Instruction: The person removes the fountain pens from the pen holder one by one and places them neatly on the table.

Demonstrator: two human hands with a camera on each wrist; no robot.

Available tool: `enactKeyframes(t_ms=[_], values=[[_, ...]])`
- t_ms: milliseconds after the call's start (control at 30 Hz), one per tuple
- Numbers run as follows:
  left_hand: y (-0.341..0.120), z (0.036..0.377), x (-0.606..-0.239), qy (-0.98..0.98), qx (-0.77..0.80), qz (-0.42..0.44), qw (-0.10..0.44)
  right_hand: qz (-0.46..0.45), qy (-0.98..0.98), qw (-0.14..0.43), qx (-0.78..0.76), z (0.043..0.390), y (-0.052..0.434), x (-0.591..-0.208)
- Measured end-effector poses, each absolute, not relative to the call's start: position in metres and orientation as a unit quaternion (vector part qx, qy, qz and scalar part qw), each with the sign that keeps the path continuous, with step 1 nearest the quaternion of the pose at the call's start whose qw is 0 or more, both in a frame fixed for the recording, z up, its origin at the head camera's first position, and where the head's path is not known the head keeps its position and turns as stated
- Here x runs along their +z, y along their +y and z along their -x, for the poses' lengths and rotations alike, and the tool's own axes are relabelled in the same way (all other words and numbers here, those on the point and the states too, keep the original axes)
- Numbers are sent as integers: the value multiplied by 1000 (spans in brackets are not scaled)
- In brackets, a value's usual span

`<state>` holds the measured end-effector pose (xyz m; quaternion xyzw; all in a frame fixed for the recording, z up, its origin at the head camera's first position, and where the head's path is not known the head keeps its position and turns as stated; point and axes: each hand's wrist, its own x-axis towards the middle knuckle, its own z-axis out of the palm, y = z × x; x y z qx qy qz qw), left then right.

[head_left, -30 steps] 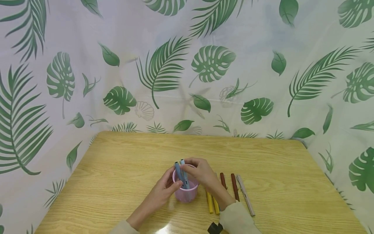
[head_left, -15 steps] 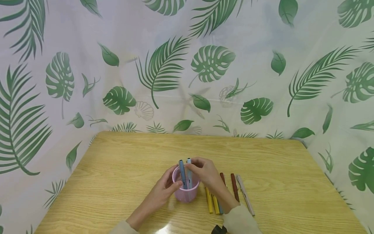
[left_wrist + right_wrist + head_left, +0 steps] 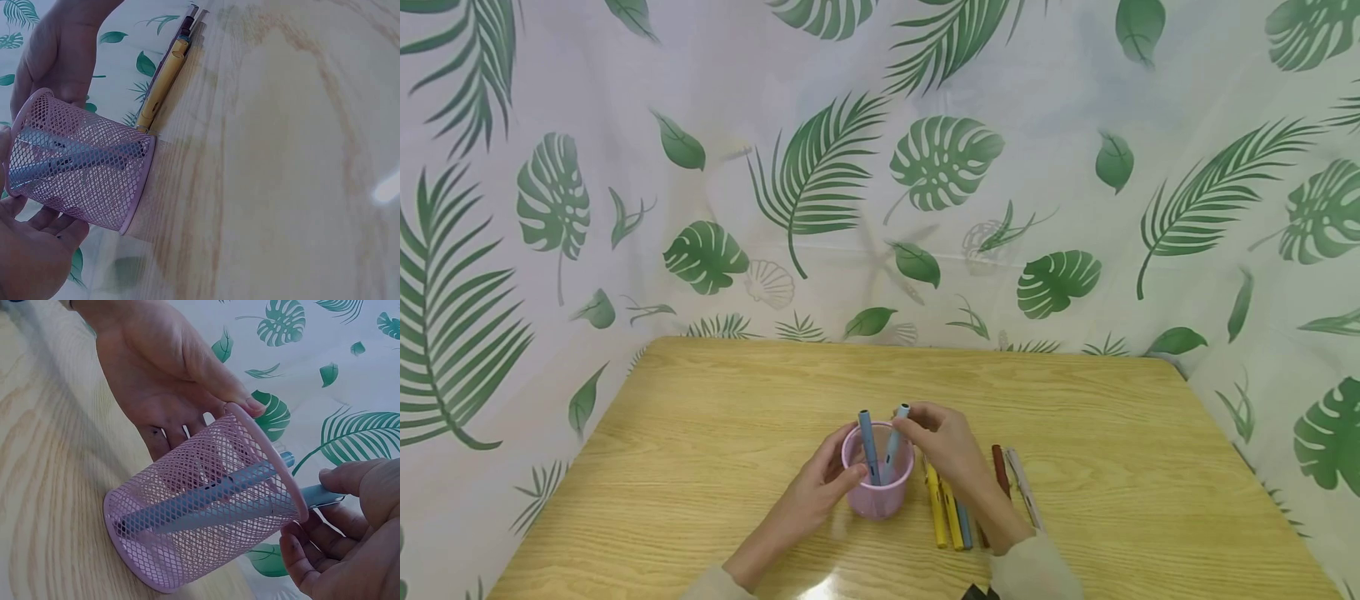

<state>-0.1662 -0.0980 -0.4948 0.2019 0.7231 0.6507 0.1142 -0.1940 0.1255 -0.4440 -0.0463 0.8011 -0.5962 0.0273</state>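
Observation:
A pink mesh pen cup stands on the table, and two pens lean inside it. My left hand holds the cup from the left, thumb at the rim and fingers round the far side. In the right wrist view that thumb presses the rim from above the mesh wall. My right hand pinches the upper end of the light blue pen, which tilts right against the rim. The darker blue pen stands beside it, untouched by the right hand, its lower end showing through the mesh.
Right of the cup lie two yellow pens, a blue pen, dark red pens and a silver-grey pen. My right forearm crosses over some of them. A leaf-print cloth hangs behind the wooden table.
My right hand has moved right, bringing the light blue pen's top across to the cup's right rim. The darker blue pen has shifted slightly right and stands apart from it. My left hand stays put.

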Motion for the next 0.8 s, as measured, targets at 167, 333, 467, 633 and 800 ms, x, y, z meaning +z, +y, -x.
enactKeyframes(t_ms=[167,333,467,633,800], values=[[-97,166,-495,725,651,-196,107,43,797,29,-601,191,131,-440],[-97,166,-495,730,645,-197,107,44,789,35,-611,188,137,-436],[-98,165,-494,730,646,-196,106,42,787,39,-615,187,142,-435],[-97,166,-494,726,651,-192,105,43,779,37,-625,186,149,-432],[-97,165,-493,726,652,-192,107,40,774,39,-631,185,157,-429]])
